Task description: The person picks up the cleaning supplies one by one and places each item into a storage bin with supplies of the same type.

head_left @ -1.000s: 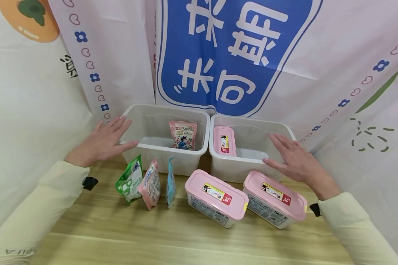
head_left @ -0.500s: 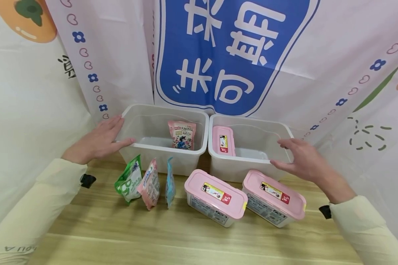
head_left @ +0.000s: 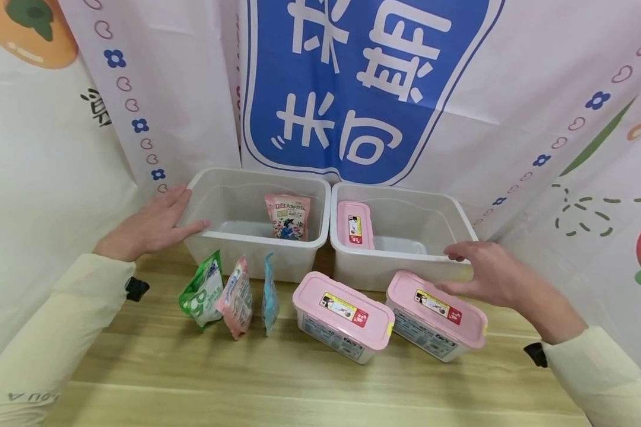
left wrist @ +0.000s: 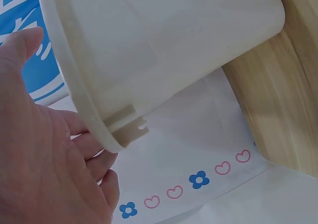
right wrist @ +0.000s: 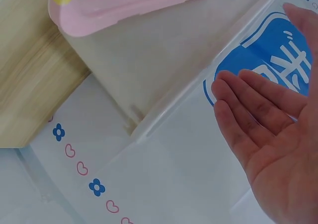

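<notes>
At the outer left end of the left white bin [head_left: 256, 240], my left hand [head_left: 148, 224] rests on the rim, thumb over the front edge. The left wrist view has its fingers [left wrist: 89, 147] loosely bent right at the bin's corner. My right hand [head_left: 494, 276] hovers by the front right corner of the right white bin [head_left: 400, 258], holding nothing. Its fingers [right wrist: 258, 110] lie nearly straight in the right wrist view. Below it stands a pink-lidded box [head_left: 438, 308], with a second pink-lidded box [head_left: 344, 311] to its left.
A pink pouch [head_left: 288, 219] stands in the left bin, a pink-lidded box [head_left: 355, 225] in the right one. In front stand a green pouch [head_left: 204, 293], a pink pouch [head_left: 237, 299] and a blue pouch [head_left: 269, 296] on the wooden table [head_left: 246, 379]. Printed cloth [head_left: 192, 89] hangs behind.
My right hand has come off the right bin's rim area, moving toward me and to the right, fingers drawing in. My left hand stays at the left bin's end. The view has shifted slightly.
</notes>
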`<act>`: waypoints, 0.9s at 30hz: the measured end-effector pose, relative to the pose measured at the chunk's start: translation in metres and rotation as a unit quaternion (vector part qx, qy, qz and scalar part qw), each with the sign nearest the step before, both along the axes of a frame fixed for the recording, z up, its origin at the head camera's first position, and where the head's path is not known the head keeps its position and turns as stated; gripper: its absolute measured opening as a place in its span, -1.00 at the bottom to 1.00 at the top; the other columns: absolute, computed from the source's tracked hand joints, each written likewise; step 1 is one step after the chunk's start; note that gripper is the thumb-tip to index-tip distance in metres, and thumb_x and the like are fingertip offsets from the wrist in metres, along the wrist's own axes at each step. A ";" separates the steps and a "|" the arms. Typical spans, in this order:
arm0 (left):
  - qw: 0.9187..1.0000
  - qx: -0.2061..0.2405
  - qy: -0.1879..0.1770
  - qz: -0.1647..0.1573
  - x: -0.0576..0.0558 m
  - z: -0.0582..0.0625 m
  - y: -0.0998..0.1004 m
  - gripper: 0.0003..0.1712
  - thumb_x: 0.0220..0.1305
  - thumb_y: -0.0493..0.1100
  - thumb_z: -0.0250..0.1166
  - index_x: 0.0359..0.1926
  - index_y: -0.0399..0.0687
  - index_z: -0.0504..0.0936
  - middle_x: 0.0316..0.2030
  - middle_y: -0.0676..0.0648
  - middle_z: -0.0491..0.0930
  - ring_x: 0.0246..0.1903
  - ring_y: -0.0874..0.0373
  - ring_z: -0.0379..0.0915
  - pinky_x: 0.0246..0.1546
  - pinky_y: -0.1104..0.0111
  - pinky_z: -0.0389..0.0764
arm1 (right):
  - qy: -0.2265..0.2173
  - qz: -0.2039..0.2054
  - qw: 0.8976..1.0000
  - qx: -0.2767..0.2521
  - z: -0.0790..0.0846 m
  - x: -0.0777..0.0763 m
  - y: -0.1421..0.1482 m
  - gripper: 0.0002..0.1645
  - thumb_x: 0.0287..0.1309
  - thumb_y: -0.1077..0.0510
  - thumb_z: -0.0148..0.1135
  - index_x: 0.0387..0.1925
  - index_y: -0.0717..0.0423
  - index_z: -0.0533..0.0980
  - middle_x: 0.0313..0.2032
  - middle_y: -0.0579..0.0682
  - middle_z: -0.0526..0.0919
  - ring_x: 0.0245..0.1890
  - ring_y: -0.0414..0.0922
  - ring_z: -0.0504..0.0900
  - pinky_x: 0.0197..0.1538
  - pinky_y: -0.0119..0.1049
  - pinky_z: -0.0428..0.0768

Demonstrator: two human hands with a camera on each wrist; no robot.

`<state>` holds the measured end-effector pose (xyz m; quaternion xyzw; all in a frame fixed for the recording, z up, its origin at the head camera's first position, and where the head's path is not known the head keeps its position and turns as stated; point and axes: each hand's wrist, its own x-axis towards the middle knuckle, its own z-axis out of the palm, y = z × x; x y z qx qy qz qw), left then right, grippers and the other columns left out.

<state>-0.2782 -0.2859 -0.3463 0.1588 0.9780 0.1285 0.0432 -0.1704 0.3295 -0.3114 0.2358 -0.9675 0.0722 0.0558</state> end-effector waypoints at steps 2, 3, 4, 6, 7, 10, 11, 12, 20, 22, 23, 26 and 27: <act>1.000 0.003 0.002 -0.002 -0.001 -0.001 -0.001 0.18 0.53 0.45 -0.03 0.69 -0.24 -0.33 0.68 -0.42 -0.38 0.64 -0.50 -0.32 0.59 -0.40 -0.13 | -0.005 0.001 1.000 0.003 -0.001 0.004 -0.001 -0.24 0.01 -0.27 0.62 0.05 0.20 0.68 -0.12 0.09 0.82 -0.14 0.03 0.76 -0.05 0.10 0.77; 1.000 0.005 0.004 -0.003 -0.002 -0.002 -0.001 0.18 0.53 0.44 -0.02 0.69 -0.24 -0.33 0.68 -0.42 -0.37 0.64 -0.49 -0.32 0.58 -0.40 -0.13 | -0.007 0.000 1.000 0.005 -0.002 0.005 -0.001 -0.23 0.01 -0.29 0.61 0.05 0.20 0.68 -0.11 0.09 0.82 -0.13 0.03 0.75 -0.04 0.10 0.77; 1.000 0.005 0.004 -0.004 -0.002 -0.003 -0.002 0.18 0.53 0.44 -0.02 0.69 -0.25 -0.32 0.68 -0.42 -0.37 0.64 -0.49 -0.32 0.59 -0.40 -0.13 | -0.008 -0.001 1.000 0.006 -0.003 0.007 -0.001 -0.21 0.02 -0.31 0.60 0.06 0.20 0.68 -0.10 0.10 0.82 -0.12 0.04 0.75 -0.03 0.11 0.77; 1.000 0.001 0.003 -0.004 -0.003 -0.004 -0.002 0.18 0.53 0.44 -0.04 0.68 -0.28 -0.31 0.67 -0.42 -0.39 0.65 -0.48 -0.34 0.60 -0.38 -0.15 | -0.011 -0.004 1.000 0.008 -0.005 0.010 -0.001 -0.19 0.04 -0.33 0.58 0.07 0.21 0.68 -0.09 0.10 0.82 -0.11 0.03 0.76 -0.04 0.10 0.77; 1.000 0.000 0.003 -0.004 -0.003 -0.004 -0.002 0.18 0.53 0.45 -0.04 0.68 -0.30 -0.30 0.67 -0.43 -0.38 0.65 -0.47 -0.35 0.60 -0.38 -0.15 | -0.012 -0.002 1.000 0.008 -0.007 0.011 -0.001 -0.19 0.04 -0.33 0.57 0.08 0.22 0.68 -0.08 0.11 0.82 -0.11 0.04 0.76 -0.05 0.09 0.78; 1.000 -0.004 0.003 -0.004 -0.004 -0.006 -0.002 0.19 0.54 0.45 -0.05 0.67 -0.33 -0.29 0.67 -0.43 -0.39 0.65 -0.46 -0.35 0.61 -0.36 -0.16 | -0.015 0.003 1.000 0.003 -0.012 0.014 0.001 -0.18 0.03 -0.30 0.59 0.09 0.25 0.67 -0.07 0.14 0.82 -0.10 0.07 0.78 -0.05 0.10 0.78; 1.000 -0.004 0.003 -0.003 -0.004 -0.006 -0.002 0.19 0.54 0.45 -0.05 0.67 -0.33 -0.30 0.67 -0.43 -0.39 0.65 -0.46 -0.36 0.61 -0.36 -0.16 | -0.014 0.009 1.000 -0.001 -0.014 0.014 0.002 -0.19 0.01 -0.27 0.61 0.09 0.25 0.67 -0.08 0.14 0.81 -0.10 0.08 0.78 -0.06 0.10 0.78; 1.000 -0.003 0.003 -0.003 -0.004 -0.007 -0.002 0.19 0.54 0.45 -0.05 0.67 -0.33 -0.30 0.67 -0.43 -0.40 0.65 -0.46 -0.36 0.61 -0.36 -0.16 | -0.014 0.014 1.000 -0.004 -0.016 0.014 0.003 -0.20 -0.02 -0.24 0.63 0.08 0.25 0.67 -0.08 0.15 0.81 -0.10 0.08 0.78 -0.06 0.10 0.77; 1.000 -0.005 0.000 -0.002 -0.004 -0.011 -0.002 0.19 0.54 0.45 -0.07 0.67 -0.34 -0.31 0.67 -0.41 -0.45 0.66 -0.45 -0.44 0.61 -0.36 -0.22 | -0.007 0.043 0.999 -0.019 -0.035 0.016 0.008 -0.40 -0.09 -0.21 0.68 -0.12 -0.01 0.62 -0.12 0.00 0.78 -0.12 -0.02 0.78 -0.11 -0.02 0.75; 1.000 -0.005 0.000 -0.002 -0.004 -0.012 -0.002 0.19 0.54 0.45 -0.07 0.66 -0.34 -0.32 0.67 -0.40 -0.47 0.66 -0.44 -0.46 0.61 -0.37 -0.23 | -0.006 0.044 0.999 -0.020 -0.038 0.017 0.008 -0.39 -0.09 -0.23 0.68 -0.12 0.01 0.62 -0.10 0.02 0.78 -0.10 0.01 0.79 -0.09 0.00 0.77; 1.000 -0.005 0.000 -0.002 -0.004 -0.013 -0.002 0.19 0.54 0.45 -0.08 0.66 -0.34 -0.32 0.67 -0.39 -0.48 0.66 -0.44 -0.46 0.61 -0.37 -0.23 | -0.005 0.043 0.999 -0.019 -0.040 0.017 0.008 -0.37 -0.10 -0.23 0.68 -0.12 0.03 0.62 -0.10 0.03 0.79 -0.09 0.02 0.79 -0.07 0.01 0.77; 1.000 -0.003 0.001 -0.001 -0.004 -0.014 -0.001 0.19 0.54 0.45 -0.07 0.66 -0.34 -0.33 0.67 -0.38 -0.48 0.66 -0.43 -0.46 0.61 -0.37 -0.23 | -0.007 0.035 0.999 -0.010 -0.043 0.018 0.007 -0.25 -0.11 -0.26 0.67 -0.01 0.12 0.63 -0.05 0.10 0.80 -0.06 0.08 0.80 -0.03 0.06 0.78; 1.000 -0.003 0.001 0.000 -0.003 -0.015 -0.001 0.20 0.54 0.45 -0.07 0.66 -0.34 -0.34 0.67 -0.39 -0.47 0.66 -0.43 -0.46 0.61 -0.37 -0.23 | -0.009 0.032 0.999 -0.006 -0.043 0.018 0.006 -0.20 -0.12 -0.28 0.66 0.02 0.15 0.63 -0.04 0.13 0.79 -0.05 0.08 0.80 -0.01 0.07 0.78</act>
